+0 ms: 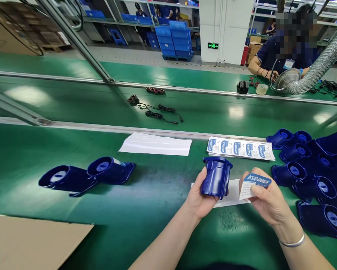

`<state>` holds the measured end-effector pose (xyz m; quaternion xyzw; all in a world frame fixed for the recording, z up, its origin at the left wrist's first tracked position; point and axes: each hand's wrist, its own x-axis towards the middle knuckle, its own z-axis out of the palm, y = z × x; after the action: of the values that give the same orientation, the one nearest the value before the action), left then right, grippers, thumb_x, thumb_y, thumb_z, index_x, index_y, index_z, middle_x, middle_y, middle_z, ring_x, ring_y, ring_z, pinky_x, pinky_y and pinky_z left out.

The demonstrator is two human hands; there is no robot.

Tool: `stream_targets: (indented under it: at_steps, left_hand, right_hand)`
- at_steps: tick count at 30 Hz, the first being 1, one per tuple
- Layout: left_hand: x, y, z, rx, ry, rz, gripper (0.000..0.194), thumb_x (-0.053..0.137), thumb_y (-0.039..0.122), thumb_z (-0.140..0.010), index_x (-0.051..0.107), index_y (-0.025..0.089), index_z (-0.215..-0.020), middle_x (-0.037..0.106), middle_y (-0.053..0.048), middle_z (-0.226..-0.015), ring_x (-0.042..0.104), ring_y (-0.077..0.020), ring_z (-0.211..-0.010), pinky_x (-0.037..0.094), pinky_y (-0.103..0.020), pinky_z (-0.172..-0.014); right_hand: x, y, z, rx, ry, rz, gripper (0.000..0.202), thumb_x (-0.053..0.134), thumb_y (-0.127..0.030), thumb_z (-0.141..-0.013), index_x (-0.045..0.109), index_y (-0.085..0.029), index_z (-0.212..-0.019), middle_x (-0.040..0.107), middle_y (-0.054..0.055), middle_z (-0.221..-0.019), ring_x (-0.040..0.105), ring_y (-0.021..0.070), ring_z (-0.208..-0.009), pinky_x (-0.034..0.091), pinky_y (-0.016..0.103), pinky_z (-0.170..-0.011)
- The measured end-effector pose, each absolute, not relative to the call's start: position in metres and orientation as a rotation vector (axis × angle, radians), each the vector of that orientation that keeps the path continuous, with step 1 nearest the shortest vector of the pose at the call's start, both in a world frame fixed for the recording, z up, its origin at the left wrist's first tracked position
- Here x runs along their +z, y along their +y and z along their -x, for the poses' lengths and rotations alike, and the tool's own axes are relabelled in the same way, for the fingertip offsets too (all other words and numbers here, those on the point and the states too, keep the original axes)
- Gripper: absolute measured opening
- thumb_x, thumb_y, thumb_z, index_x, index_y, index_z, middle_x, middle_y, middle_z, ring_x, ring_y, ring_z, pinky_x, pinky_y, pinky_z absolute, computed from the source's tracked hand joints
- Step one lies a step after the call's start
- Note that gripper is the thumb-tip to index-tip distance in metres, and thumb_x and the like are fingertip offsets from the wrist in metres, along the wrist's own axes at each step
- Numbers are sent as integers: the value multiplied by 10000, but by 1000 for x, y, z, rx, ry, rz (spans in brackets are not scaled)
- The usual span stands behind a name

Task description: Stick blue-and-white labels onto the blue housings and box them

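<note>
My left hand (198, 197) is wrapped round a dark blue plastic housing (216, 177), its ribbed side facing up and its wider flange at the far end. Close by on the right, my right hand (265, 198) pinches a blue and white label (254, 184) printed "DC520-5000L" between thumb and fingers. Under both hands lies a white backing sheet (232, 195), partly covered. Beyond them is a stack of label sheets (241, 148) with a row of similar blue labels.
Several blue housings (322, 186) crowd the right side; two housings (103, 169) lie at left. Near the rail rest white paper (157, 144) and, beyond it, black cables (157, 112). Cardboard (30, 240) fills the near left. Across the bench sits a person (286, 56) beside a flexible duct (320, 63).
</note>
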<state>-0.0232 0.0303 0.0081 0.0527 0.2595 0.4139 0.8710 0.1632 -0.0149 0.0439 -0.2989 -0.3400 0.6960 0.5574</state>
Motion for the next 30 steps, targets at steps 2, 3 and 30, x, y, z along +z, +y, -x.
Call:
stream_targets:
  at_steps: [2,3,30]
  left_hand:
    - [10,30,23,874,497,-122,530,713,498,-838,642,108,-1189,721,-128,-1016,684,-235,-916,572,-350,-788]
    - [12,30,23,878,472,-154,535,708,499,-836,635,123,-1209,719,-133,-1046,686,-255,-954,573,-371,-804]
    - [14,28,15,888,688,-486,495,737,483,-832,675,152,-1196,731,-113,-1124,656,-305,-1082,518,-339,-831]
  right_hand:
    - [44,-16,-160,1665,-810,680,299,820,-282,-819,539,-190,-776,601,13,-771,536,122,-668,425,209,-592]
    - [44,-16,-158,1669,-808,673,318,829,-279,-808,528,-189,-759,586,7,-752,527,122,-667,424,207,-589]
    - [39,-17,-156,1583,-888,895,267,849,-254,-793,586,-207,-802,596,-4,-838,521,143,-761,420,248,-692]
